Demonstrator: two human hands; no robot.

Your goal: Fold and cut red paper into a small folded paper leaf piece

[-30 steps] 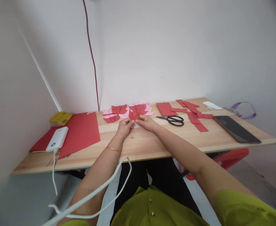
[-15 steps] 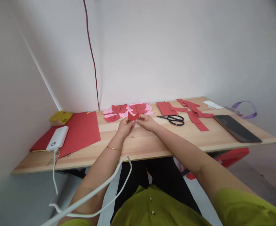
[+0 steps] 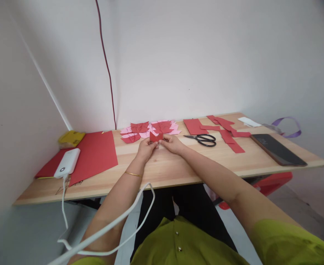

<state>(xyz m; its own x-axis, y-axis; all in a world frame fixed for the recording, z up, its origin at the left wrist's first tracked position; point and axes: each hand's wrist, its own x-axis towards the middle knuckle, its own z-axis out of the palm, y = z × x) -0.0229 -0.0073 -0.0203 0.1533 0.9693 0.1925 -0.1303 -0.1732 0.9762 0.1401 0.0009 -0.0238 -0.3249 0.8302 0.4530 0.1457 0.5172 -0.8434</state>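
Both hands meet over the middle of the wooden table. My left hand and my right hand pinch a small folded red paper piece between their fingertips, held just above the table. Right behind it lie several folded red and pink paper pieces in a loose pile. A thin gold bangle sits on my left wrist.
Black scissors lie right of my hands, with red paper strips and a red square beyond. A dark phone rests at the right edge. At left are a large red sheet, a white power bank with cable, and a yellow packet.
The small red piece has been turned slightly between my fingertips; hands stay in the same spot.
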